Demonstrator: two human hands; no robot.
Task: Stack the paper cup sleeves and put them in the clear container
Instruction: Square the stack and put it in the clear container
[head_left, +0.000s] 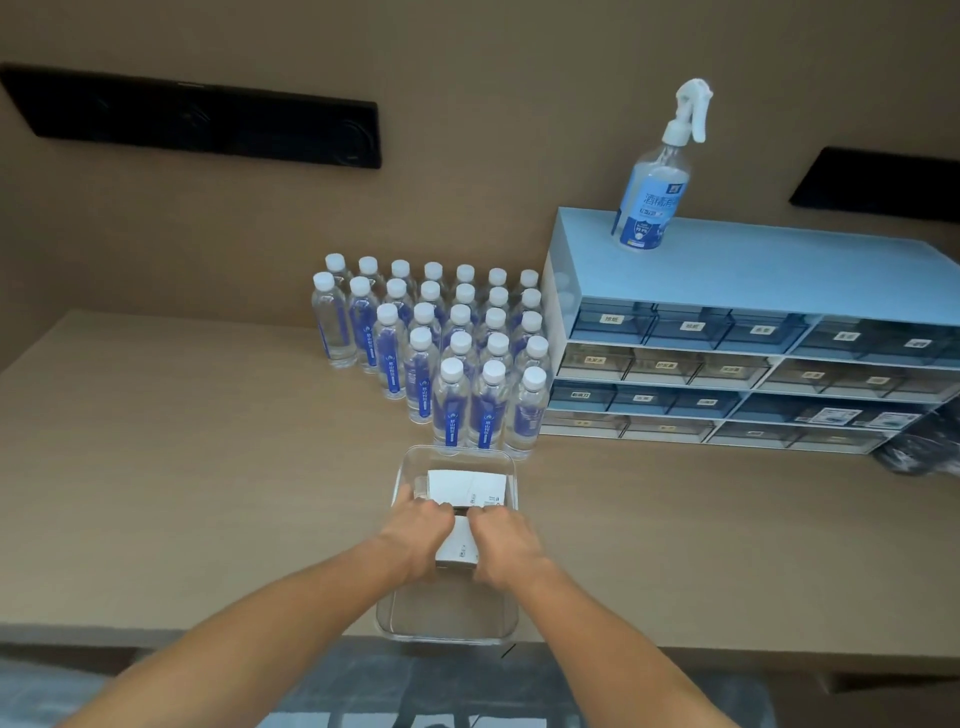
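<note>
A: Left to right, what's on the feed?

B: I see a black panel (197, 119) on the wall at far left. Tan tabletop (182, 467) below it. Block of water bottles (436, 353) at the back, mid-frame, white caps, blue labels.

A: Container?

B: Clear container (447, 618) sits at the tabletop's near edge, just in front of the bottles. Both hands are inside it.

A: Grip state?

B: Left hand (415, 535) grip is clenched on the left side of the paper cup sleeves (460, 548). Right hand (501, 543) grip is clenched on the right side. The stack is pinched between them, in the container's middle. More white sleeves (467, 486) lie at its far end.

A: Right side?

B: Blue drawer organizer (753, 332) touching the bottles, labelled drawers. Spray bottle (657, 176) upright on top of it.
</note>
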